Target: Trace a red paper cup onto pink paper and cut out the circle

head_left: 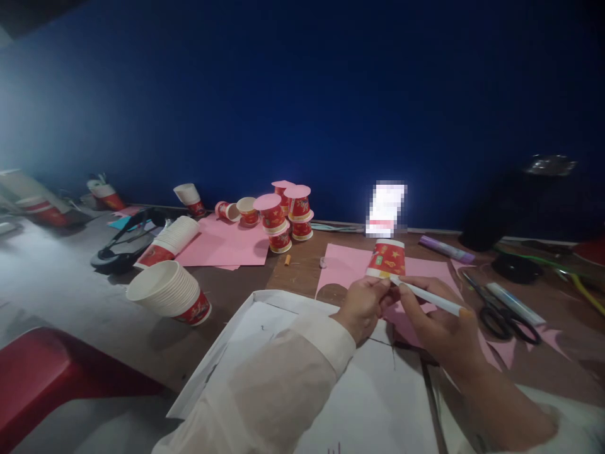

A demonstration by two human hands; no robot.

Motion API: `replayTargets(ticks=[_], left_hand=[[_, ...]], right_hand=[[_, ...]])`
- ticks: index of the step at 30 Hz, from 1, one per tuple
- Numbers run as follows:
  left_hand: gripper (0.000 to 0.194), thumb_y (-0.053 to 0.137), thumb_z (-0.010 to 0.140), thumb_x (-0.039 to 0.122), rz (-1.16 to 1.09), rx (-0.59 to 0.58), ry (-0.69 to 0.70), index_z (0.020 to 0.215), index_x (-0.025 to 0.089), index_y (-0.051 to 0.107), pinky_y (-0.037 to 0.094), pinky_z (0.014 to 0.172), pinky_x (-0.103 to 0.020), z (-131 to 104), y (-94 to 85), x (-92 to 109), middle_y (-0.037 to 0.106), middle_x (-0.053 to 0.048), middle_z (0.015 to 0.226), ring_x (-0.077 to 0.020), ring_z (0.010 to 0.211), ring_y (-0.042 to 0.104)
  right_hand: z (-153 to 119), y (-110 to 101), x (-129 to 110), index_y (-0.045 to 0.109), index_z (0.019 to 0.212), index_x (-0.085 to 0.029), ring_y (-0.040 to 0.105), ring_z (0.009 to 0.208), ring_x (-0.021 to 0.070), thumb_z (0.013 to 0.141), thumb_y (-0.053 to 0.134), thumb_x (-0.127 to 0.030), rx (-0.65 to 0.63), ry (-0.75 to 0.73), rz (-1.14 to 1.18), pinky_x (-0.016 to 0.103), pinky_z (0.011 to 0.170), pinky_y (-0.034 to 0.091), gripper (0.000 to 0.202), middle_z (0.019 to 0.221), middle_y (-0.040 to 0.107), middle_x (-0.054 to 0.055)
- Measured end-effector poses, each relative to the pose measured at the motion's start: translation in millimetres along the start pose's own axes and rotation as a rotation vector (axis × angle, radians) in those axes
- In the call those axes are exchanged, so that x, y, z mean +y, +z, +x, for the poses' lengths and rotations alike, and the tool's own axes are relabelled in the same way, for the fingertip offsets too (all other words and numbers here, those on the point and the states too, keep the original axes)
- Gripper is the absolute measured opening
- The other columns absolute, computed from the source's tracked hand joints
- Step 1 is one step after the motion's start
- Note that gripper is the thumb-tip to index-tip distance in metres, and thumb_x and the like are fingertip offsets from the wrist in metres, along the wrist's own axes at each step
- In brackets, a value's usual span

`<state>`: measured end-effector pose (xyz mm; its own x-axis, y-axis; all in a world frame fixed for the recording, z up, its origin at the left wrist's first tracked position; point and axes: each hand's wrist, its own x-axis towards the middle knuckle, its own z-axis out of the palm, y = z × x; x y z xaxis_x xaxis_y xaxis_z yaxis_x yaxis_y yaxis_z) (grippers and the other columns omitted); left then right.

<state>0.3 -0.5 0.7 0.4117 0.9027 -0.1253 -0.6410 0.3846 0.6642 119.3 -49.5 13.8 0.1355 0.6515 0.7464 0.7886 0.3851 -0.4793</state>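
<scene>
A red paper cup [388, 255] with a gold pattern is tilted away from me, its white base up. My left hand [363, 306] is closed on its near edge. In my right hand [439, 325] is a white pen-like stick [432, 296], its tip touching the cup's rim near my left fingers. A small yellow patch shows at that spot. Pink paper [347, 258] with round cut-outs lies under and around the cup. Below my hands is a white cardboard box lid or tray [378, 384].
Stacked cups [165, 290] lie at left, red cups with pink discs [269, 211] behind. Black scissors [503, 318], a purple tube [447, 249] and a clear tube [515, 302] are at right. A bright blurred screen [386, 209] stands behind; a red stool [51, 384] is lower left.
</scene>
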Motion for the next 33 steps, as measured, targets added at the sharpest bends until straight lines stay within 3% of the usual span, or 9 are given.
replayTargets(ticks=[10, 18, 22, 28, 33], left_hand=[[0.047, 0.099, 0.054, 0.042, -0.005, -0.001, -0.006, 0.078, 0.010, 0.074, 0.051, 0.102, -0.044, 0.4, 1.0, -0.4, 0.072, -0.010, 0.077, -0.0277, 0.095, 0.072], [0.055, 0.100, 0.047, 0.054, 0.043, -0.029, 0.018, 0.069, 0.013, 0.071, 0.053, 0.089, -0.038, 1.3, 0.7, -3.4, 0.065, -0.004, 0.065, -0.0189, 0.075, 0.067], [0.057, 0.100, 0.046, 0.054, 0.049, -0.022, 0.025, 0.072, 0.012, 0.072, 0.052, 0.090, -0.039, 1.1, 0.4, -3.2, 0.066, -0.004, 0.066, -0.0184, 0.074, 0.066], [0.052, 0.098, 0.051, 0.052, 0.063, -0.025, 0.017, 0.074, 0.012, 0.073, 0.051, 0.097, -0.045, 2.0, -0.6, -3.8, 0.068, -0.007, 0.070, -0.0258, 0.088, 0.071], [0.048, 0.098, 0.050, 0.048, 0.059, -0.001, 0.008, 0.070, 0.013, 0.071, 0.050, 0.092, -0.040, 2.8, -0.7, -4.5, 0.065, -0.004, 0.067, -0.0200, 0.078, 0.067]], right_hand=[[-1.0, 2.1, 6.1, 0.073, 0.105, -0.023, 0.075, 0.085, 0.0229, 0.097, 0.066, -0.033, 0.018, -0.020, -0.014, 0.036, 0.077, 0.061, 0.014, 0.097, 0.078, 0.006], [1.9, 2.1, 4.7, 0.073, 0.107, -0.024, 0.074, 0.089, 0.0234, 0.097, 0.066, -0.030, 0.033, -0.025, 0.018, 0.038, 0.082, 0.060, 0.014, 0.100, 0.077, 0.007], [1.5, 1.6, 6.1, 0.073, 0.107, -0.025, 0.073, 0.089, 0.0236, 0.097, 0.065, -0.032, 0.022, -0.026, 0.015, 0.039, 0.084, 0.059, 0.015, 0.100, 0.077, 0.007], [0.8, 0.3, 5.5, 0.073, 0.102, -0.026, 0.073, 0.083, 0.0222, 0.096, 0.065, -0.034, -0.007, -0.003, 0.012, 0.035, 0.075, 0.060, 0.012, 0.093, 0.077, 0.005], [1.0, -0.8, 4.0, 0.072, 0.098, -0.026, 0.074, 0.082, 0.0230, 0.094, 0.064, -0.033, -0.023, 0.017, 0.022, 0.037, 0.074, 0.060, 0.011, 0.090, 0.077, 0.004]])
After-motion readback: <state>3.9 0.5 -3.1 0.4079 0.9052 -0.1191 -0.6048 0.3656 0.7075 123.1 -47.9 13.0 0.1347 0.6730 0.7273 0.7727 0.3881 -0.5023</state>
